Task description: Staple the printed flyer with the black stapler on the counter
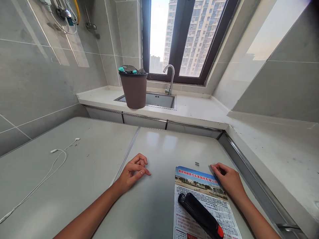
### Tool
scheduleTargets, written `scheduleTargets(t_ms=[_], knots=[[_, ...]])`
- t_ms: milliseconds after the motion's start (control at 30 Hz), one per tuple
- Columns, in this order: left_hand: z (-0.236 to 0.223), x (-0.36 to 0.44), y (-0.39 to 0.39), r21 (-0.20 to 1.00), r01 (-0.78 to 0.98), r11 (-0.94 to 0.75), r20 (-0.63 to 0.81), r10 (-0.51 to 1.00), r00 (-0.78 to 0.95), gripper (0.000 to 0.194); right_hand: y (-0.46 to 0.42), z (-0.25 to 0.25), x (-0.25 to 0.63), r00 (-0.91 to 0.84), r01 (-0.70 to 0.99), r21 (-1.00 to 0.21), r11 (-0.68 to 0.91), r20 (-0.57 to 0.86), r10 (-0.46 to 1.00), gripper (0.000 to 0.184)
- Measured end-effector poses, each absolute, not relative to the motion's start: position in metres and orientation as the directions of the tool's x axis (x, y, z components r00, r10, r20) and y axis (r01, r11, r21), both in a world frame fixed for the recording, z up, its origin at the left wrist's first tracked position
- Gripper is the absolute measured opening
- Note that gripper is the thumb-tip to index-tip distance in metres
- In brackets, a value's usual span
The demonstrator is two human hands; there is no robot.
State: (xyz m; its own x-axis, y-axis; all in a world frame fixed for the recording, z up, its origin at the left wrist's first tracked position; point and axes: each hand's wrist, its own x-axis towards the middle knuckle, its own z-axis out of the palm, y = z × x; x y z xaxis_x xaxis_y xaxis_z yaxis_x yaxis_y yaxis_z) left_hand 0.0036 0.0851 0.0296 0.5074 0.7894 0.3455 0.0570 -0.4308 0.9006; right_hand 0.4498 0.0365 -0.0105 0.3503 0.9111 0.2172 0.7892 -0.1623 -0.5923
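The bench point(159, 146) fills the lower half of the frame, its smooth pale-grey panels meeting at a narrow seam and carrying soft reflections. Above centre, a brown tapered bucket point(134, 89) with a round rim overlaps the view of the sink. At lower right, the printed leaflet point(199, 186) lies flat, blue heading upmost, its long side running down to the bottom edge of the frame. On it rests the black stapler point(200, 212), its long axis slanting: the metal-tipped nose points to the upper left, the red-marked end to the lower right. The body is long, rounded and smooth. My left grip point(136, 169), just left of the frame's centre line, is empty, fingers loosely curled and apart. My right grip point(226, 176) sits at the leaflet's upper right corner, thumb and forefinger close together; I cannot tell whether they pinch anything. Smallest, the grey metallic staples point(197, 163) lie just above the leaflet's top edge.
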Motion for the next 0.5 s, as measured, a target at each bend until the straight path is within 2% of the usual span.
scheduleTargets(t_ms=[333,500], knots=[[0.024,0.003,0.087,0.878,0.029,-0.478,0.398,0.761,0.512,0.027,0.035,-0.01,0.451,0.342,0.791,-0.589,-0.166,0.201,0.918,0.048],[0.034,0.012,0.066,0.782,0.094,-0.616,0.554,0.756,0.349,0.023,0.035,-0.011,0.453,0.342,0.793,-0.582,-0.181,0.18,0.922,0.049]])
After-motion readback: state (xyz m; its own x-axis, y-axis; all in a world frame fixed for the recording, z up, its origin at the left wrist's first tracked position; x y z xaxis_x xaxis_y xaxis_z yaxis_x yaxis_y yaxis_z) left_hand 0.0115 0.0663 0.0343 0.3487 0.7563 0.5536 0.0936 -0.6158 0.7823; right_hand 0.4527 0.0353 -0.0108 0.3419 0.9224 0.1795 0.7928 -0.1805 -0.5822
